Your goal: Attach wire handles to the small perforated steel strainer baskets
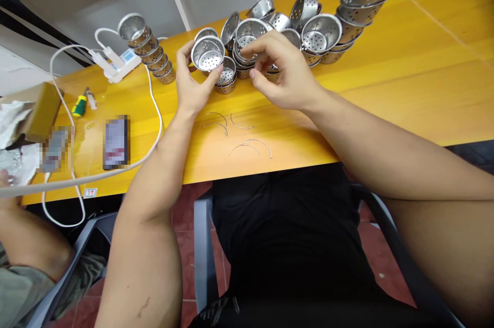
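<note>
The yellow table (417, 86) carried a jumble of perforated cups (249, 32) along its far side, with a tall stack (358, 14) to their right and a lower stack (148, 52) to their left. The right hand (283, 70) hung close by the jumble, half curled, thumb and forefinger parted with nothing visible between them. The left hand (195, 83) was closed around 1 cup (208, 54), thumb on the near wall, fingers round the left, mouth facing up toward the camera. That hold looked sound: light pressure from 2 sides should have kept the cup from turning and left its inside within the right hand's reach. Thin curved wires (244, 145) lay scattered on the table in front of the cups; the forearms were probably best held high, lest they sweep them away.
</note>
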Demonstrator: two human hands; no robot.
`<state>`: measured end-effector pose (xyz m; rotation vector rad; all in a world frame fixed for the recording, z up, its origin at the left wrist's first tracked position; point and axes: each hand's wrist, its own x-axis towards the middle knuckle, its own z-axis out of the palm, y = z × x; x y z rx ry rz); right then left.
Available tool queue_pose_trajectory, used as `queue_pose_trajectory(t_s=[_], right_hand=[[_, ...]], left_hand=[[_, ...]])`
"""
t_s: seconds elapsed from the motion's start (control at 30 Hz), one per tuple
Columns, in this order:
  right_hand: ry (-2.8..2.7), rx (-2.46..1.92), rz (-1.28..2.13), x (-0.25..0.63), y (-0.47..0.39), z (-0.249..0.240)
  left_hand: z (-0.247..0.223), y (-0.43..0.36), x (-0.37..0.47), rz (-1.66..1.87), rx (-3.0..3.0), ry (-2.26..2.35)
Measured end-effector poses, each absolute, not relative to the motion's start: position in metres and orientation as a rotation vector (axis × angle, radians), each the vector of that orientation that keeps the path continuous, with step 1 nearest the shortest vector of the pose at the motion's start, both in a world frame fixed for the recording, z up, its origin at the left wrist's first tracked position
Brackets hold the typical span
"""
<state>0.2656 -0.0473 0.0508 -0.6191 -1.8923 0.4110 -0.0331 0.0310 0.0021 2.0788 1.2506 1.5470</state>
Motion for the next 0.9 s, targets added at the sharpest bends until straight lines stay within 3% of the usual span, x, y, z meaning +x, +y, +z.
queue_pose_trajectory(t_s=[0.43, 0.9], right_hand=[[-1.923, -0.641, 0.449, 0.264, -0.048, 0.048], [-1.925, -0.633, 0.484, 0.263, -0.047, 0.045]], left_hand=[[0.001, 0.021, -0.021, 1.270, 2.108, 1.234], [0.008, 0.013, -0.024, 1.280, 2.117, 1.401]])
